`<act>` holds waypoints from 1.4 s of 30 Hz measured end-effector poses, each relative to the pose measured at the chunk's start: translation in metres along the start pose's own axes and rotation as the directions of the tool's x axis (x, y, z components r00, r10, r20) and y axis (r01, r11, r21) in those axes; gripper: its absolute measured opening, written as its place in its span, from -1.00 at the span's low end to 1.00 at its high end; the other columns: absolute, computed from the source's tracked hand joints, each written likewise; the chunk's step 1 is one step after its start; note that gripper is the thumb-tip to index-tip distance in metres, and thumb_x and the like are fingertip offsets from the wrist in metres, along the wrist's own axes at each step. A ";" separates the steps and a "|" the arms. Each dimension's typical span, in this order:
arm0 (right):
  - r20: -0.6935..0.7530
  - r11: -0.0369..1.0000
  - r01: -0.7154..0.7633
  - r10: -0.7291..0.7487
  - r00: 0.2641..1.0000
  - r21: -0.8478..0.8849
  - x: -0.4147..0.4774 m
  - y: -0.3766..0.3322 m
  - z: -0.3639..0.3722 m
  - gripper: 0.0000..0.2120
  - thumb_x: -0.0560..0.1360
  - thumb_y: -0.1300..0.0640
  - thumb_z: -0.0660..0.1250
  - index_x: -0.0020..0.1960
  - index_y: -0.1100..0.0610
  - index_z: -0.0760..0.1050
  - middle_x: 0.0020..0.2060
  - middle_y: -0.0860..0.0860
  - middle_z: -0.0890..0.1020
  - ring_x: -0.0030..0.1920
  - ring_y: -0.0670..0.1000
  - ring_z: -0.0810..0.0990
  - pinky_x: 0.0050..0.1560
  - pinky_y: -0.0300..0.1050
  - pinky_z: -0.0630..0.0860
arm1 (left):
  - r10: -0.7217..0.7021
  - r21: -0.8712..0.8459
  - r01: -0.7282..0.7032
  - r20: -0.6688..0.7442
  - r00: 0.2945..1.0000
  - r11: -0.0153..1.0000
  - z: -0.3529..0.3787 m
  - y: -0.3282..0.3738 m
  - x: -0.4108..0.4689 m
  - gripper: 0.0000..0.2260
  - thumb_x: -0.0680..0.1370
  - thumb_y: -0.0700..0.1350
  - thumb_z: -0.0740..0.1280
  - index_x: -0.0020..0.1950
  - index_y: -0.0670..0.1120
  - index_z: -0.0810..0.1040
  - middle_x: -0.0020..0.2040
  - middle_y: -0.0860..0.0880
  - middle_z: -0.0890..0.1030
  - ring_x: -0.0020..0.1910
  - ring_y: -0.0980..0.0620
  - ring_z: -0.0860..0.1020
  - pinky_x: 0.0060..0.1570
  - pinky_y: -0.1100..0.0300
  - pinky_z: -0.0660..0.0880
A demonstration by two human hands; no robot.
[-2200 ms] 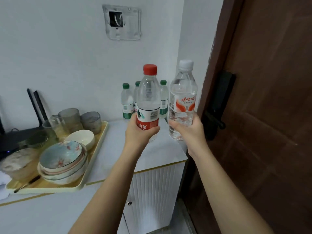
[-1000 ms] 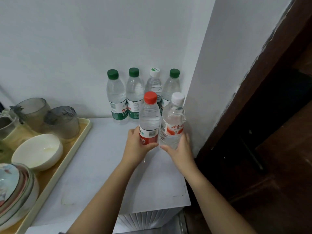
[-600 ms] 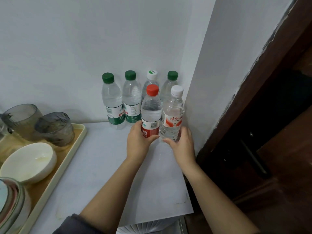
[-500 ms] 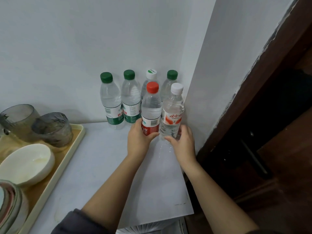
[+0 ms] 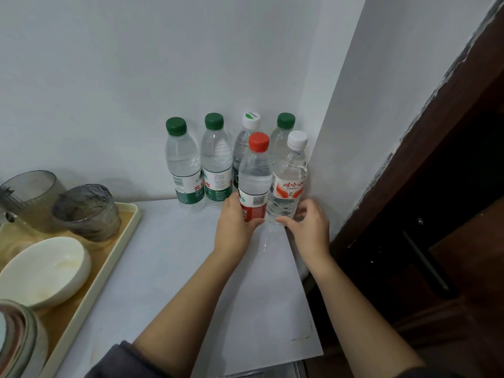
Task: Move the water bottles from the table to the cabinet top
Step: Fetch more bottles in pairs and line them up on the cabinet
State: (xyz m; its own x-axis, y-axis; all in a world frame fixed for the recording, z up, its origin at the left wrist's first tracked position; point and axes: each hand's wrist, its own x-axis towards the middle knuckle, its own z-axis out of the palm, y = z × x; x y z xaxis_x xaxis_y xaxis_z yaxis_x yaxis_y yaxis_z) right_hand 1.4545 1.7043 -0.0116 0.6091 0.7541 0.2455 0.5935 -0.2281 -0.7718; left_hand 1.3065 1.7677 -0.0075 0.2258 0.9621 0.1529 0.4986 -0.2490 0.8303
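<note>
A red-capped water bottle (image 5: 255, 170) and a white-capped water bottle (image 5: 290, 173) stand side by side on the white cabinet top (image 5: 191, 268), close to the corner. My left hand (image 5: 234, 227) wraps the red-capped bottle's lower label. My right hand (image 5: 311, 230) curls loosely round the base of the white-capped one, thumb in front. Behind them, several more bottles line the back wall: two with green caps (image 5: 182, 165) on the left, one with a white cap (image 5: 246, 132), and another green-capped one (image 5: 285, 124).
A beige tray (image 5: 109, 257) on the left holds a white bowl (image 5: 46, 271), smoky glass cups (image 5: 87, 211) and stacked bowls (image 5: 16, 342). A white side wall (image 5: 381, 105) borders the bottles on the right. A dark wooden door (image 5: 450, 309) with a black handle (image 5: 425, 263) stands beyond the cabinet's edge.
Both hands carried the two bottles from mid-air down onto the cabinet top and slid them toward the corner. My right hand's fingers have loosened slightly.
</note>
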 end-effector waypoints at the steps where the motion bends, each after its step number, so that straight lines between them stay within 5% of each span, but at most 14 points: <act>1: 0.004 1.000 0.002 -0.002 1.000 -0.017 0.003 0.000 -0.001 -0.59 0.25 0.02 0.63 -0.14 0.14 0.45 -0.20 -0.02 0.54 -0.23 0.01 0.54 -0.28 -0.20 0.39 | -0.009 0.003 0.009 0.000 1.000 1.000 0.000 0.000 0.001 -0.35 0.35 -0.14 0.58 0.37 -0.12 0.39 0.25 -0.07 0.52 0.25 -0.04 0.48 0.18 0.18 0.42; 7: 0.021 0.998 -0.003 0.004 1.000 -0.069 0.002 -0.002 -0.004 -0.58 0.24 -0.02 0.63 -0.16 0.12 0.44 -0.23 -0.03 0.56 -0.23 0.02 0.54 -0.26 -0.08 0.48 | -0.023 0.021 0.024 -0.023 0.999 0.999 0.000 0.003 -0.002 -0.39 0.35 -0.14 0.57 0.33 -0.14 0.41 0.21 -0.08 0.53 0.21 -0.04 0.48 0.12 0.19 0.42; 12: 0.051 0.975 -0.091 0.104 0.993 -0.201 -0.014 -0.008 -0.013 -0.54 0.32 -0.14 0.55 0.04 0.03 0.41 -0.09 -0.05 0.55 -0.12 0.01 0.54 -0.22 -0.10 0.43 | -0.072 0.066 0.070 0.036 0.997 0.995 -0.005 0.007 -0.009 -0.32 0.37 -0.05 0.56 0.40 -0.12 0.35 0.28 -0.11 0.47 0.29 -0.07 0.43 0.23 0.09 0.41; 16: 0.197 0.945 -0.029 0.098 0.975 -0.326 -0.034 -0.007 -0.021 -0.44 0.39 -0.16 0.48 0.24 0.12 0.41 0.19 0.09 0.50 0.21 0.15 0.48 0.14 0.05 0.46 | -0.057 0.388 0.030 0.060 0.997 0.921 -0.021 0.004 -0.040 -0.18 0.43 0.12 0.46 0.52 -0.18 0.15 0.47 -0.16 0.29 0.49 -0.15 0.16 0.47 0.01 0.17; 21: 0.471 0.896 0.180 0.037 0.881 -0.406 -0.074 -0.020 -0.027 -0.29 0.50 -0.24 0.29 0.52 0.03 0.16 0.49 0.10 0.25 0.48 0.18 0.20 0.40 0.14 0.19 | -0.193 0.607 0.149 0.007 0.981 0.780 -0.048 -0.012 -0.110 -0.24 0.54 0.27 0.21 0.57 -0.11 0.03 0.57 -0.15 0.09 0.56 -0.19 -0.05 0.50 -0.10 -0.04; 25: 0.700 0.834 0.393 -0.011 0.714 -0.387 -0.108 -0.037 -0.025 -0.24 0.55 -0.28 0.16 0.59 -0.03 -0.09 0.60 0.05 -0.07 0.58 0.17 -0.14 0.49 0.27 -0.09 | -0.277 0.650 0.280 -0.111 0.955 0.707 -0.063 -0.017 -0.179 -0.27 0.55 0.33 0.01 0.58 -0.07 0.02 0.59 -0.15 0.03 0.57 -0.20 -0.09 0.49 -0.15 -0.09; 31: 0.882 0.679 0.726 -0.273 0.384 -0.106 -0.181 -0.064 -0.017 -0.26 0.58 -0.28 0.07 0.60 -0.05 -0.19 0.59 0.06 -0.21 0.56 0.17 -0.32 0.45 0.34 -0.28 | -0.440 0.521 0.556 -0.339 0.831 0.648 -0.074 -0.013 -0.299 -0.16 0.44 0.41 -0.21 0.58 -0.06 0.06 0.60 -0.13 0.03 0.57 -0.18 -0.14 0.48 -0.16 -0.11; 37: 0.867 0.436 0.867 -0.499 0.010 0.241 -0.260 -0.079 -0.016 -0.27 0.59 -0.24 0.10 0.60 -0.02 -0.14 0.59 0.10 -0.18 0.56 0.20 -0.29 0.49 0.21 -0.29 | -0.607 0.322 0.813 -0.546 0.577 0.485 -0.081 -0.009 -0.416 -0.17 0.43 0.40 -0.17 0.58 -0.04 0.07 0.59 -0.12 0.04 0.57 -0.17 -0.13 0.49 -0.14 -0.10; 42: 0.871 0.244 0.883 -0.399 -0.286 0.401 -0.326 -0.073 -0.014 -0.28 0.60 -0.22 0.10 0.60 0.01 -0.15 0.58 0.12 -0.20 0.56 0.23 -0.28 0.52 0.15 -0.24 | -0.710 0.148 0.927 -0.604 0.361 0.345 -0.066 -0.006 -0.501 -0.16 0.42 0.39 -0.17 0.57 -0.07 0.13 0.58 -0.17 0.10 0.57 -0.21 -0.08 0.47 -0.22 -0.02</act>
State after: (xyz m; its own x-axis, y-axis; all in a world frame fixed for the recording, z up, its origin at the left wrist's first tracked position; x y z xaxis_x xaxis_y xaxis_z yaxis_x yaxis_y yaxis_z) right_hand 1.2202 1.4669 -0.0273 -0.8691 0.4120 -0.2735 0.4715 0.8572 -0.2070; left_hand 1.1351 1.2947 -0.0543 -0.7783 0.5915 -0.2107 0.5054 0.7893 0.3488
